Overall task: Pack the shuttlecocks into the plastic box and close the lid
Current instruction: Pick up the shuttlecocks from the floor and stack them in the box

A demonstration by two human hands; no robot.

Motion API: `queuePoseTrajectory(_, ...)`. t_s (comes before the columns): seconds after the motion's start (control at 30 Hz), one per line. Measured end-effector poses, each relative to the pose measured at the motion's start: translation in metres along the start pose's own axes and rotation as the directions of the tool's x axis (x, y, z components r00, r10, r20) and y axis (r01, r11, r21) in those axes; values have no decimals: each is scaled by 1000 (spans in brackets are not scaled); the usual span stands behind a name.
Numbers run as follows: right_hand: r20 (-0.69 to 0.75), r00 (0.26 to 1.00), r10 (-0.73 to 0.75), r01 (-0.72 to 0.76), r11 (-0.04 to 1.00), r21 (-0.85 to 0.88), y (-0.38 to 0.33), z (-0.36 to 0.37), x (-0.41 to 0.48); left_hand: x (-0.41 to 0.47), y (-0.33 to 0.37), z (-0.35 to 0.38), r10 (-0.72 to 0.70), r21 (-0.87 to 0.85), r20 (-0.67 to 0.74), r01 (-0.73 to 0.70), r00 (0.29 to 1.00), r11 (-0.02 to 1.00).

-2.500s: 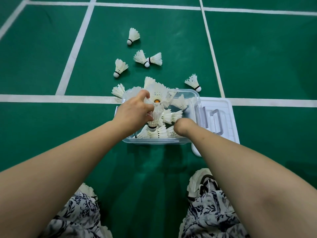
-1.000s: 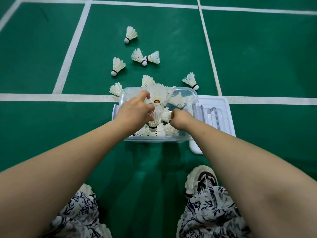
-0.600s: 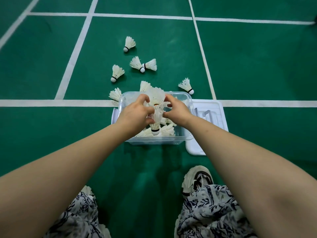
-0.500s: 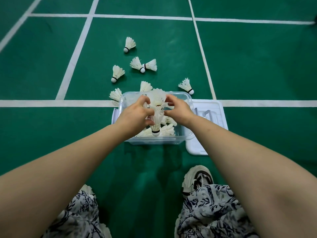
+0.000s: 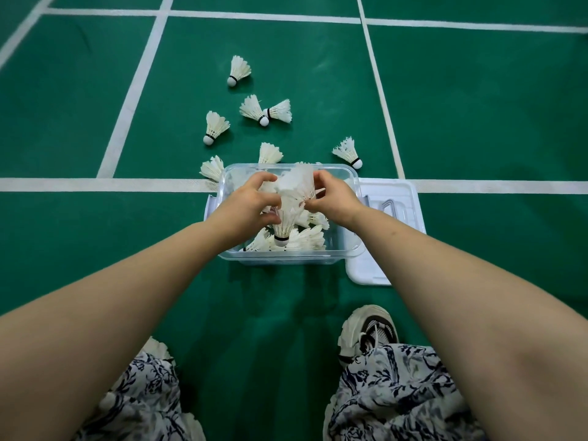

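**Green court floor [image 5: 286, 329] with white lines; a clear plastic box [image 5: 286, 258] sits near the person, its lid [image 5: 372, 268] lying off, just to the right.**

Over the box, the left hand [image 5: 251, 208] has its grip curled round a nested column of shuttlecocks [image 5: 288, 214], cork end down. The right hand [image 5: 334, 198] pinches the feathers at the column's top. Shuttlecocks are probably very light, with stiff, brittle feathers that crush if squeezed, so the cork base or the bound lower skirt is the safer hold. Packed shuttlecocks [image 5: 305, 238] lie in the box, and loose shuttlecocks [image 5: 216, 128] are scattered on the floor beyond it. The hands hide the box's far half, the number nested in the column cannot be told, and the right forearm cuts across the lid.
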State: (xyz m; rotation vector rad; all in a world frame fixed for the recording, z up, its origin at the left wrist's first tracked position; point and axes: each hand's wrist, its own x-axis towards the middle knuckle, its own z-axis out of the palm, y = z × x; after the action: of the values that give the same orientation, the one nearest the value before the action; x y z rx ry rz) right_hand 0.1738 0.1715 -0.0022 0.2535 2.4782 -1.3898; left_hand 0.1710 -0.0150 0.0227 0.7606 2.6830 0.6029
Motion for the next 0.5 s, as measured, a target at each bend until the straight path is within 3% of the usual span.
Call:
queuePoseTrajectory(0.2, -49, 996, 81, -93, 921, -379, 25, 3, -1, 2, -12, -6, -53, 56, -91, 58, 994, 997)
queuePoseTrajectory(0.5, -50, 999, -16, -25, 686, -727, 38, 21, 3, 2, -15, -2, -82, 44, -116, 88, 990, 995)
